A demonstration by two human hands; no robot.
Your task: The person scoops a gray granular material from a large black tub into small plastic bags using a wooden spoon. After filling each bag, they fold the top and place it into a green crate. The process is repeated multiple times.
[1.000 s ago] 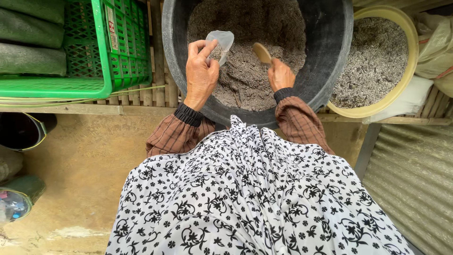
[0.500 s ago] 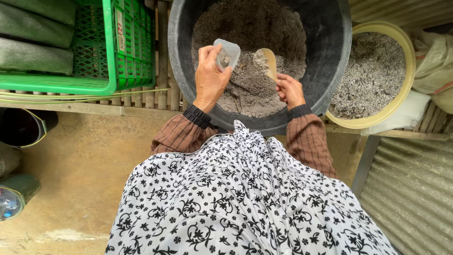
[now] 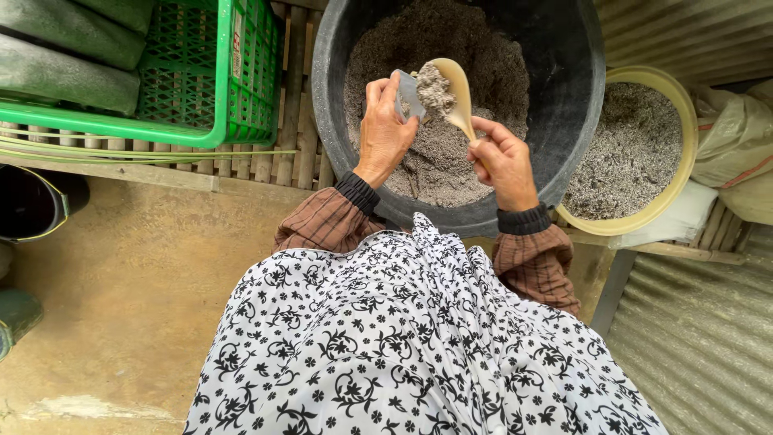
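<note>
I see a smooth cream plastic spoon [image 3: 452,84] heaped with coarse, matt grey grit, beside a thin clear plastic bag [image 3: 407,93]. The black tub [image 3: 564,97] looks dull, rough plastic; the slats [image 3: 274,157] are weathered wood.

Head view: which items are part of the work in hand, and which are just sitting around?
In use:
- left hand holding a small clear bag
- right hand holding a tan spoon heaped with grey mix at the bag's mouth
- black tub of grey mix, under both hands

Lying about:
- yellow basin of similar mix
- green crate
- sack
- dark bucket
</note>
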